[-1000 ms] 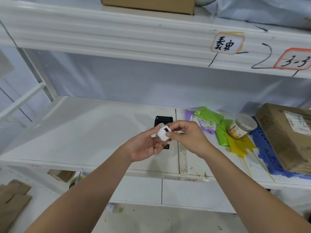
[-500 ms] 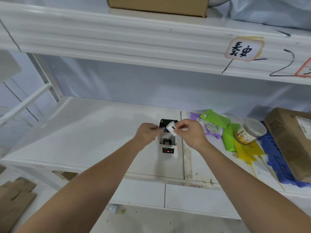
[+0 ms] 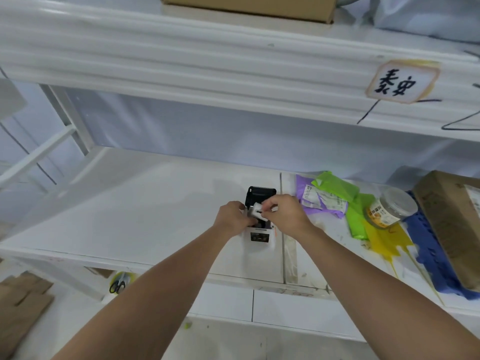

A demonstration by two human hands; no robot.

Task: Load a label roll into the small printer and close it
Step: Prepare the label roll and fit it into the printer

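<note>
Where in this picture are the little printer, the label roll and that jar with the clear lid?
printer (image 3: 259,239): head view, its white front panel below the hands.
label roll (image 3: 258,212): head view, white roll between the fingers.
jar (image 3: 398,203): head view, its clear lid.

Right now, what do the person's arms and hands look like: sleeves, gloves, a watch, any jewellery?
Both forearms are bare up to the frame's lower edge, with no sleeve showing. The left hand and right hand wear no gloves. No watch, bracelet or ring is visible on either wrist or hand.
</note>
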